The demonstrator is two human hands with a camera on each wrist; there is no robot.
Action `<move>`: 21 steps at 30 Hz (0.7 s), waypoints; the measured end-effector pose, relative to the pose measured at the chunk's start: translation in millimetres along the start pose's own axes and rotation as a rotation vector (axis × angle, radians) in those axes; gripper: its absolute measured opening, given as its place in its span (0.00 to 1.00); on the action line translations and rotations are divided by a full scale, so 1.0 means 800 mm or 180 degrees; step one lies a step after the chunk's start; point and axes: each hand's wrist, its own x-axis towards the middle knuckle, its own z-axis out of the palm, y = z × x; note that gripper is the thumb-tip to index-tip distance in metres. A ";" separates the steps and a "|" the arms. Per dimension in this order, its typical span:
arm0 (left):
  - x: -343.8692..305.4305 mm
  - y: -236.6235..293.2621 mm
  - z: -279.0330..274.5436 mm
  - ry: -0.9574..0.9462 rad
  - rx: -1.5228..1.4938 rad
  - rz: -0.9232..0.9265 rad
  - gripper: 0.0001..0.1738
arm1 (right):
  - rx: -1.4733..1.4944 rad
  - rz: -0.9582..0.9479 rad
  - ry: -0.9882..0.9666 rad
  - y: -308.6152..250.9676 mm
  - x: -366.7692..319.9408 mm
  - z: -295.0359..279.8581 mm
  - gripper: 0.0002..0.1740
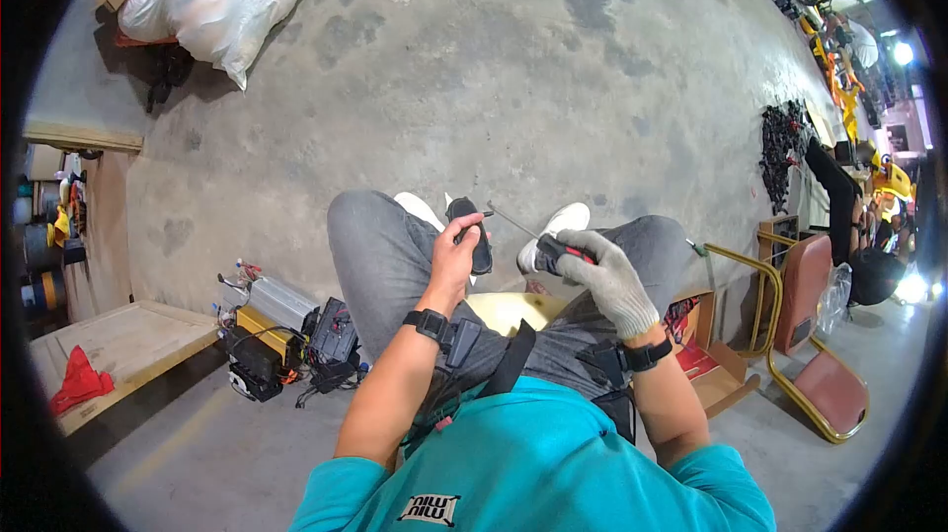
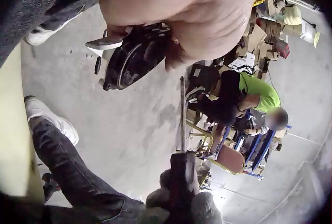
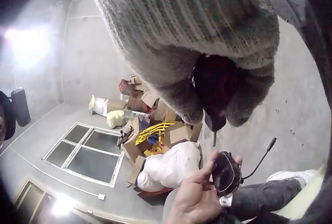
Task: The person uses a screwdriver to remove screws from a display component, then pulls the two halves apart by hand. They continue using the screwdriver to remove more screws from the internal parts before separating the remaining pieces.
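My bare left hand [image 1: 452, 261] [image 2: 179, 11] [image 3: 197, 200] holds a black oval part [image 1: 481, 248] [image 2: 137, 58] [image 3: 226, 172] between fingers and thumb. A thin stalk with a black tip [image 3: 272, 144] sticks out beside the part in the right wrist view. My right hand [image 1: 607, 283] [image 3: 202, 32], in a pale knitted glove, grips the red and black handle of a screwdriver [image 1: 576, 255] [image 2: 182, 175] [image 3: 215, 84]. Its metal shaft points toward the left hand; whether the tip touches the part, I cannot tell.
Both hands are above the lap, with a pale yellow surface [image 1: 513, 311] between the legs. Metal and black equipment [image 1: 281, 305] lies on the floor at left, beside a wooden board [image 1: 148, 335]. An opened cardboard box [image 1: 726, 374] and a folding chair [image 1: 825, 389] stand at right.
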 end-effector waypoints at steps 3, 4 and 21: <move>-0.003 0.001 -0.005 -0.0115 -0.0030 0.0029 0.14 | 0.0139 0.0023 -0.0026 0.000 -0.024 0.005 0.30; 0.000 0.001 -0.006 -0.0128 -0.0026 0.0070 0.14 | 0.0168 -0.0016 -0.0054 -0.003 -0.027 0.006 0.29; -0.007 -0.002 -0.008 -0.0354 0.0076 0.0116 0.17 | -0.0087 -0.0319 -0.0017 0.012 -0.051 0.009 0.28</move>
